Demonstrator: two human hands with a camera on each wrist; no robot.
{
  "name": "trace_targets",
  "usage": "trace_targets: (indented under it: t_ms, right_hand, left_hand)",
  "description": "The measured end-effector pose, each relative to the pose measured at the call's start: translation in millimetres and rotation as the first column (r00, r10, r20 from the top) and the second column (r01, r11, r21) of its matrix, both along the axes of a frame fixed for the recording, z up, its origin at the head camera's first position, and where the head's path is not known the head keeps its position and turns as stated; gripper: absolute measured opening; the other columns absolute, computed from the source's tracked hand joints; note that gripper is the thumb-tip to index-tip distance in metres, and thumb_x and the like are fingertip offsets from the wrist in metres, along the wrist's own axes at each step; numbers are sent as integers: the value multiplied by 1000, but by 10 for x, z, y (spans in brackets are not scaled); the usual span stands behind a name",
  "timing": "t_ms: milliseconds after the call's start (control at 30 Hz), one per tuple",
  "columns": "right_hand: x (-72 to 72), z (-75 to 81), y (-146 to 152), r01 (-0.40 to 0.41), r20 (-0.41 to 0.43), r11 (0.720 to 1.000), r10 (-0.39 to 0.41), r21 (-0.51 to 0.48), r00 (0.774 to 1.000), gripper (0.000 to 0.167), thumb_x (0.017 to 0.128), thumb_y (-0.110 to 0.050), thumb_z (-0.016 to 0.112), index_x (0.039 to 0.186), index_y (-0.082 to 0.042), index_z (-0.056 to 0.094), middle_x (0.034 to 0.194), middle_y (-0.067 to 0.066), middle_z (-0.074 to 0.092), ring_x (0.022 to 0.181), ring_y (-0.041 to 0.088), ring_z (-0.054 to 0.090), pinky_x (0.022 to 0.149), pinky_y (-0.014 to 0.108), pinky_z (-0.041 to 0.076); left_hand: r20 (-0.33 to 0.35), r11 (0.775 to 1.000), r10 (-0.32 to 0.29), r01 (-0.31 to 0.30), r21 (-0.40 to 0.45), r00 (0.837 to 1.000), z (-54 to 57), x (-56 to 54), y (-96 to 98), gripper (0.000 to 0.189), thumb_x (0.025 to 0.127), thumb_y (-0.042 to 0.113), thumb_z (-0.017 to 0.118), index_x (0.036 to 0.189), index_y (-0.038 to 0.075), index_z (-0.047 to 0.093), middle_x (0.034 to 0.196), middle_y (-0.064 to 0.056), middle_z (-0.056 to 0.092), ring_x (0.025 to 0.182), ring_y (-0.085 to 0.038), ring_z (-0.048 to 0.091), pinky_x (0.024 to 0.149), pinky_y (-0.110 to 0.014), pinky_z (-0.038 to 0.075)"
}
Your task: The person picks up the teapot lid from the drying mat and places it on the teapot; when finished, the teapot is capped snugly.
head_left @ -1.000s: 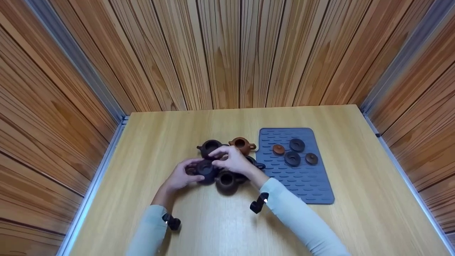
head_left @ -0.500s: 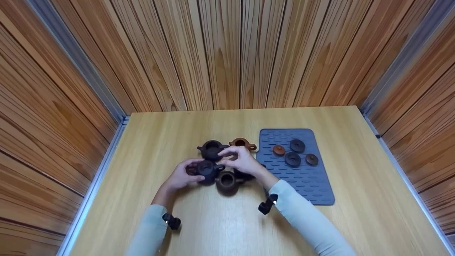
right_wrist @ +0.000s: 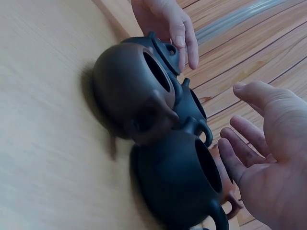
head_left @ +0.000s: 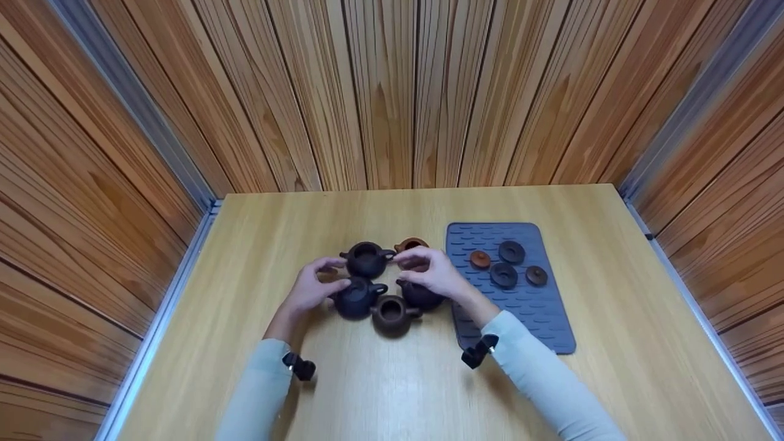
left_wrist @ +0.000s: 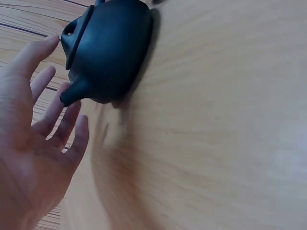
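Lidded pot (head_left: 355,300): upright on the table (head_left: 367,398), lid seated, just beside the left hand (head_left: 311,286), its spout toward the fingers. Left thumb and fingers are spread apart, the thumb tip at the lid knob; whether it touches cannot be told. The right hand (head_left: 433,271), thumb and fingers also apart, is near the dark pot (head_left: 420,298); in the head view it hides that pot's mouth and much of the orange pot (head_left: 403,245). The right-wrist view shows the dark pot lidless. Brown pot (head_left: 392,319), front, and black pot (head_left: 366,266), rear, also stand open, interiors too dark to read. At right, the mat (head_left: 520,321) bears an orange lid (head_left: 480,260), two black lids (head_left: 504,264) and a brown lid (head_left: 536,275). The left-wrist view crops the lidded pot's handle.
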State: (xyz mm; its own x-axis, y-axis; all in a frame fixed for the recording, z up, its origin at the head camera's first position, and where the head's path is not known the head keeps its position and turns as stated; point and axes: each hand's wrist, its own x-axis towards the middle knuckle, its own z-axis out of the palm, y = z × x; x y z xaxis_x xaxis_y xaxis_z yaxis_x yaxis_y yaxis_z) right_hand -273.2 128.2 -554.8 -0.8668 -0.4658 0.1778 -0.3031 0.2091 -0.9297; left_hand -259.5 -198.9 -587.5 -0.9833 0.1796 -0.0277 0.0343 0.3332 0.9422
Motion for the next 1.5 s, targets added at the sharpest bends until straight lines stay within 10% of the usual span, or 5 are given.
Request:
trace_targets:
  t_ms: [233, 500, 1100, 1333, 1500]
  right_hand:
    - [28, 33, 180, 19, 14, 999, -19, -30, 1000, 46, 99, 2, 81, 142, 12, 68, 139, 39, 71, 131, 55, 69, 114, 59, 59]
    - [24, 34, 420, 87, 54, 996, -86, -26, 995, 46, 100, 5, 79, 145, 9, 69, 147, 33, 69, 138, 53, 65, 120, 68, 53]
    - [-9, -5, 984, 210, 25, 974, -213, 82, 977, 47, 102, -4, 82, 147, 1, 70, 151, 28, 69, 138, 55, 66, 107, 30, 61]
    - [-3, -24, 1214, 258, 50, 960, -265, 107, 963, 46, 104, -4, 79, 148, 0, 70, 151, 28, 69, 137, 50, 65, 114, 36, 60]
    - [-1, -47, 1376, 306, 29, 945, -312, 119, 950, 45, 103, -4, 80, 147, 0, 70, 151, 26, 70, 142, 45, 65, 119, 42, 58]
  left_hand:
    - [-152, 998, 63, -66, -13, 986, -174, -186, 17, 53, 89, 28, 97, 137, 16, 79, 142, -16, 65, 136, -37, 58, 118, -53, 48]
    - [-65, 999, -10, 6, -51, 998, 31, -246, 129, 77, 90, 25, 95, 159, 9, 63, 170, -28, 50, 163, -50, 41, 136, -66, 33]
    - [-56, 995, 9, -15, -102, 998, -539, -743, 203, 67, 90, 29, 98, 151, 28, 72, 156, -11, 70, 150, -30, 60, 130, -48, 45]
    - [16, 993, 34, -32, -115, 999, -37, -486, 363, 61, 95, 7, 89, 153, 9, 69, 158, -24, 66, 153, -42, 58, 134, -56, 41]
    - [-1, 990, 48, -47, -133, 999, -9, -452, 383, 57, 95, 8, 89, 150, 11, 72, 154, -22, 70, 151, -37, 60, 133, -47, 42]
